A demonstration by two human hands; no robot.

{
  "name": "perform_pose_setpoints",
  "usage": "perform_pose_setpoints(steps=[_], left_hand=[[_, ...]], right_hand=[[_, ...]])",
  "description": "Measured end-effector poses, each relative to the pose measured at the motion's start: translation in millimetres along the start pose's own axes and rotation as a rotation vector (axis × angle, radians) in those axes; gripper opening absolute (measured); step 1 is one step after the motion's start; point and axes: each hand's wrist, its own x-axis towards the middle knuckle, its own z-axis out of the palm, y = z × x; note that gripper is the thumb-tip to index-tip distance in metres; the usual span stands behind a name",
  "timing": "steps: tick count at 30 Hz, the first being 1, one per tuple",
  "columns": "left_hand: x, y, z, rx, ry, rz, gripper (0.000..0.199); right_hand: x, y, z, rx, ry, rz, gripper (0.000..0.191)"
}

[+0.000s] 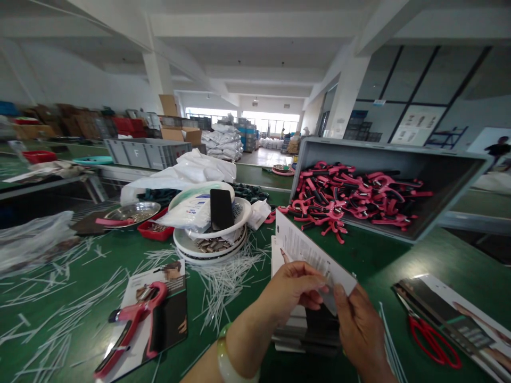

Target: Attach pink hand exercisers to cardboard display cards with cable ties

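Observation:
My right hand (361,327) grips a printed backing card (305,250) by its lower right edge, thumb on the near face. The card is tilted, its white side with small print towards me. Against that face my left hand (297,290) has thumb and fingers pinched together; what lies between them is too small to make out. Below both hands rises a stack of similar cards (289,340). To the left, a pink and black plier-like hand tool (138,319) lies on another card (175,303), with a white tie around one handle.
A tipped grey crate (443,186) spills pink and black tools (355,194) at the right. Red-handled scissors (433,338) lie by more cards (459,314). White ties (227,282) litter the green table. Stacked bowls (209,250) carry a phone (222,210) and small metal parts.

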Motion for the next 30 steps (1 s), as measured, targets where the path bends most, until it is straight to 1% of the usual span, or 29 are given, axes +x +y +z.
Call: perform_pose_setpoints(steps=[4, 8, 10, 12, 14, 16, 18, 20, 22, 24, 26, 28, 30], left_hand=[[-3, 2, 0.6, 0.000, 0.001, 0.024, 0.038], [-6, 2, 0.6, -0.005, 0.039, 0.107, 0.041], [-7, -1, -0.3, -0.033, 0.076, 0.178, 0.043], [-10, -4, -1.7, -0.077, 0.123, 0.278, 0.043], [-16, -6, -3.9, -0.111, 0.181, 0.380, 0.042], [-25, -5, -7.6, -0.086, 0.223, 0.442, 0.042], [-34, -2, -13.6, 0.027, 0.219, 0.427, 0.044], [-39, 1, -21.9, 0.168, 0.185, 0.373, 0.034], [-39, 1, -31.9, 0.268, 0.185, 0.333, 0.025], [-33, -2, -42.3, 0.346, 0.218, 0.331, 0.024], [-24, -8, -52.7, 0.486, 0.255, 0.343, 0.024], [-15, -16, -62.9, 0.670, 0.306, 0.377, 0.023], [-6, -24, -73.2, 0.842, 0.353, 0.439, 0.022]], right_hand=[[2, -3, 0, -0.045, 0.014, -0.092, 0.024], [2, -6, -1, -0.126, 0.013, -0.277, 0.027], [0, -6, 1, -0.181, 0.021, -0.363, 0.028], [-2, -6, 3, -0.241, 0.031, -0.439, 0.029], [-4, -6, 5, -0.305, 0.035, -0.510, 0.029], [-4, -7, 6, -0.370, 0.031, -0.571, 0.030], [-3, -9, 5, -0.432, 0.015, -0.619, 0.033], [-2, -12, 3, -0.475, -0.006, -0.657, 0.034], [-4, -16, 2, -0.478, -0.029, -0.671, 0.034], [-6, -19, 2, -0.434, -0.058, -0.648, 0.033], [-8, -19, 1, -0.369, -0.092, -0.589, 0.029], [-7, -12, -2, -0.300, -0.153, -0.525, 0.025], [-1, 7, -12, -0.267, -0.187, -0.446, 0.024]])
